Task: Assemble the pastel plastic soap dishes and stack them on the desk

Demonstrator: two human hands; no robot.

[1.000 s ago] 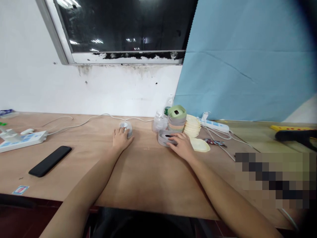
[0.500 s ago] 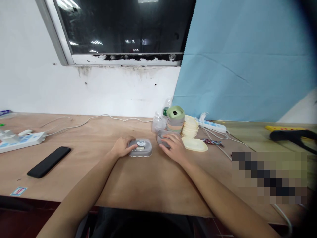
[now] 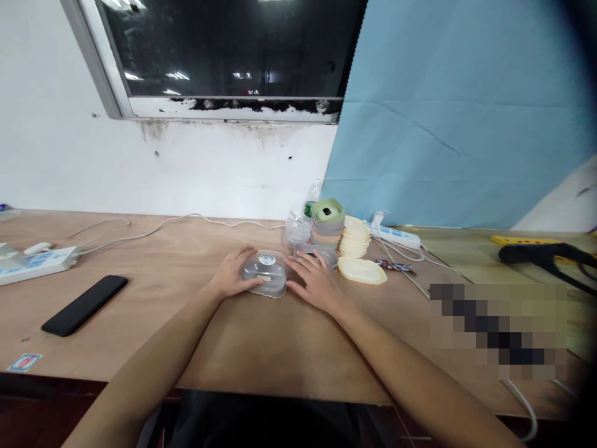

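Observation:
A clear grey plastic lid [image 3: 263, 272] with a round white label on top lies on the wooden table [image 3: 261, 336] in front of me. My left hand [image 3: 231, 274] grips its left edge, fingers curled round it. My right hand [image 3: 311, 280] rests at its right edge with fingers spread, touching the lid. Just behind my right hand sits a grey container base [image 3: 321, 254].
A stack of coloured containers [image 3: 328, 223] and a pile of cream lids [image 3: 354, 238] stand behind, with one cream lid [image 3: 362, 270] lying apart. A black phone [image 3: 84, 296] and a white power strip [image 3: 32, 264] lie at the left. Cables run along the wall.
My left hand drew the clear lid from the back of the table to the middle. My right hand left the grey base and came to the lid's right side.

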